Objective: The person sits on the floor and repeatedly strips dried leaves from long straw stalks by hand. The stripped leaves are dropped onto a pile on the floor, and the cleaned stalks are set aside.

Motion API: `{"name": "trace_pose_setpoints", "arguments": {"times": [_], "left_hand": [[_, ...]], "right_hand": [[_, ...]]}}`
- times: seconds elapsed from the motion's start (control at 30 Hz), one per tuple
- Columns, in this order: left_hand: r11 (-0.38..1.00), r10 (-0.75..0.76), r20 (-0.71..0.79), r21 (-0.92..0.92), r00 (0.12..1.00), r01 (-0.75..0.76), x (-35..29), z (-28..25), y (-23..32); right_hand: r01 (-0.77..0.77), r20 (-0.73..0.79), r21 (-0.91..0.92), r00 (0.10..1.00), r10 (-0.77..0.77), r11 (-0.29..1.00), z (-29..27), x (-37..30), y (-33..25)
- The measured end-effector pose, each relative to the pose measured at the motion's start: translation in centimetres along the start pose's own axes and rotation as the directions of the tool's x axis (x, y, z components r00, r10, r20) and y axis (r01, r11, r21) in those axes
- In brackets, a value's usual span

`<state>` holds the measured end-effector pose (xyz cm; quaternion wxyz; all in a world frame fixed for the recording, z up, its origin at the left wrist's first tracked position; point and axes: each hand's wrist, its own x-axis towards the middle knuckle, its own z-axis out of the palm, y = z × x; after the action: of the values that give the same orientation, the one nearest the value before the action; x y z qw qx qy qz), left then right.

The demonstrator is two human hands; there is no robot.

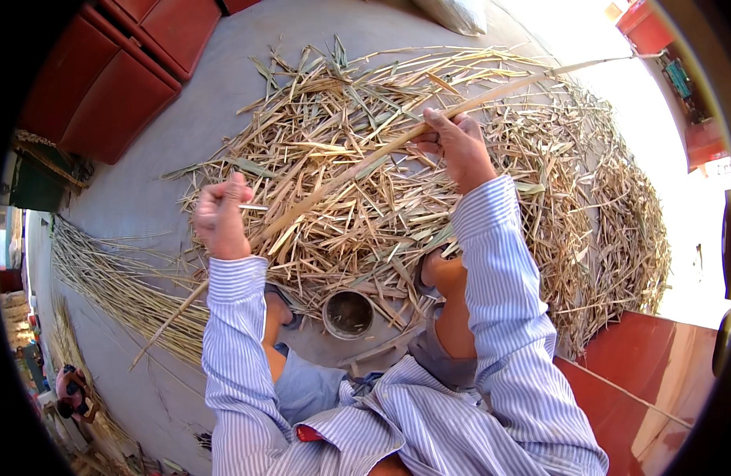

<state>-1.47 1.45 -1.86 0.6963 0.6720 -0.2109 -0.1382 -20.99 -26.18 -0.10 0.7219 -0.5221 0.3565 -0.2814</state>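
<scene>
My right hand (454,143) grips a long, pale tan stalk (373,157) with the thumb on top. The stalk slants from the upper right down to the lower left, passing behind my left wrist. My left hand (223,216) is closed and slightly blurred, just above the stalk. From its fingers sticks a short, thin, whitish piece (254,207) whose kind I cannot make out. Beneath both hands spreads a wide heap of dry husks and leaf strips (342,202), yellow-brown with some green.
Between my feet stands a round metal bowl (327,316), dark inside. A bundle of long thin stalks (135,282) lies on the grey floor to the left. Red padded seats (116,87) stand at the upper left, a red panel (619,373) at the lower right. Another person (74,390) is far left.
</scene>
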Motion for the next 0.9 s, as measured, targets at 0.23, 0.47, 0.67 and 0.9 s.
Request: {"name": "trace_pose_setpoints", "arguments": {"times": [0.23,0.47,0.67,0.9], "left_hand": [[0.704,0.181,0.403,0.584,0.897,-0.404,1.0,-0.5,1.4],[0.557,0.319,0.466,0.612,0.825,-0.561,-0.6,-0.9,1.3],[0.660,0.339,0.325,0.587,0.883,-0.470,0.5,0.5,2.1],[0.736,0.423,0.311,0.430,0.851,-0.523,0.5,4.1,1.2]], "right_hand": [[0.020,-0.154,0.028,0.988,-0.016,0.999,-3.4,1.1,-0.3],[0.179,-0.217,0.103,0.964,-0.154,0.978,-3.7,2.2,-1.6],[0.099,0.363,-0.157,0.931,-0.035,0.983,4.9,-3.6,-1.1],[0.034,0.454,-0.070,0.891,0.002,0.997,10.3,-5.3,1.4]]}}
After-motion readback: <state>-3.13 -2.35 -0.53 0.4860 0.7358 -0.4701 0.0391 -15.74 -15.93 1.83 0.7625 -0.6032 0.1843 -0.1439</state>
